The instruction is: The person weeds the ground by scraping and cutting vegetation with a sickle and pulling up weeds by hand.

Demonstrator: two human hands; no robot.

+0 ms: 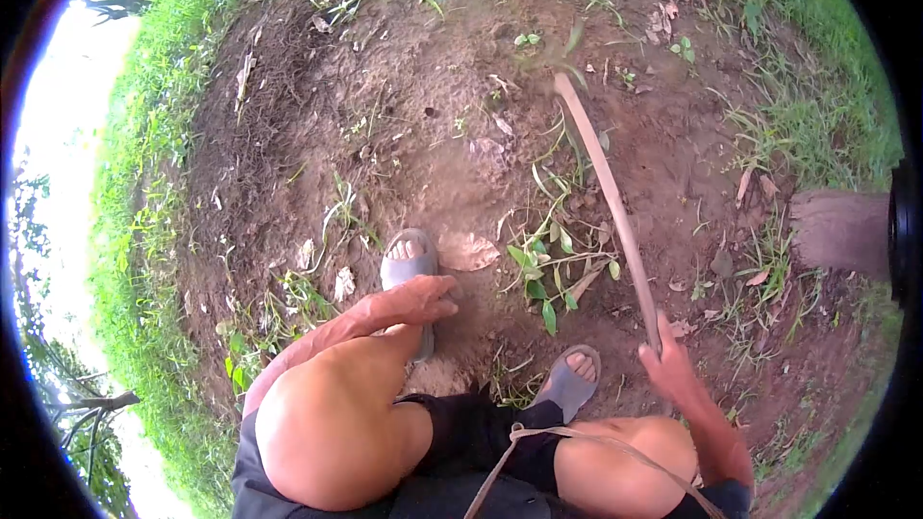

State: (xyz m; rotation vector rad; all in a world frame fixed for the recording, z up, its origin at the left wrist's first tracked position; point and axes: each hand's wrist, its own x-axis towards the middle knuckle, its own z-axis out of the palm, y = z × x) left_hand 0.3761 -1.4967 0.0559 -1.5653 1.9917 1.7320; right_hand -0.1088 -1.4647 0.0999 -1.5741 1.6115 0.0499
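My right hand (670, 365) is wrapped round the near end of a long wooden handle (615, 197), beside my right knee. The handle slants forward and left over the soil, and its far end meets blurred green blades, so the tool's head cannot be made out. My left hand (428, 300) hangs in front of my left shin, just behind the sandalled left foot, its fingers curled in with nothing visible in them. Left of the handle, a leafy green plant (553, 274) lies on the ground.
Brown soil (423, 168) with scattered weeds and dry leaves spreads before me. Grey sandals (574, 384) are on my feet. A tree trunk or post (841, 231) stands at the right. Grass (144, 259) borders the left side. A cord (577, 434) crosses my lap.
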